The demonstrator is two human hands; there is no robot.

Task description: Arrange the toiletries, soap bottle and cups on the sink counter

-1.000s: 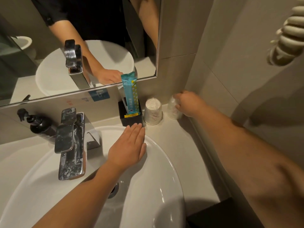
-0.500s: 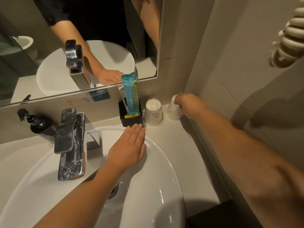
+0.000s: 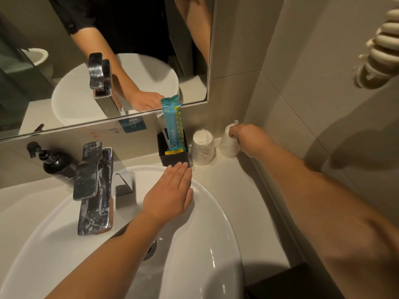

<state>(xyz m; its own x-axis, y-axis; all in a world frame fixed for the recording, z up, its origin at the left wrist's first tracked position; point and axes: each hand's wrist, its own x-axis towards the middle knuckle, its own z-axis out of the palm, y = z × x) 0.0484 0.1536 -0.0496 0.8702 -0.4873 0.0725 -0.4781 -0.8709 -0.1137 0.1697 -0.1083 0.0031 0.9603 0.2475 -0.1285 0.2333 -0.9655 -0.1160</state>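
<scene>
1. The right hand (image 3: 248,140) is curled around the far cup (image 3: 229,141), the upside-down wrapped cup in the back corner by the wall. The fingers (image 3: 232,134) press on its upper side. I cannot tell how hard they squeeze.

2. That cup looks light and thin, so I think a hard squeeze could dent it. The plastic wrap (image 3: 235,121) sticks up at the top and looks slippery, so the cup could slide out of the hand.

3. The near cup (image 3: 203,147) stands just beside it, also upside down. A push to the left could knock the two together, and the near cup might tip over.

4. Next to the near cup is the black holder (image 3: 174,153). A tall blue packet (image 3: 172,121) stands in it and leans on the mirror (image 3: 108,61). If a cup bumps the holder, the packet may flop down.

5. The left hand (image 3: 170,195) lies flat and open on the rim of the sink bowl (image 3: 216,212). It holds nothing. Its fingertips (image 3: 181,167) almost touch the black holder, so a small slide forward could push it.

6. The counter (image 3: 226,182) is narrow here. A cup that falls could roll into the bowl, which may be wet.

7. The soap bottle (image 3: 54,161) stands far to the left, behind the tap (image 3: 92,186). It is well apart from both hands, so it looks safe.
</scene>
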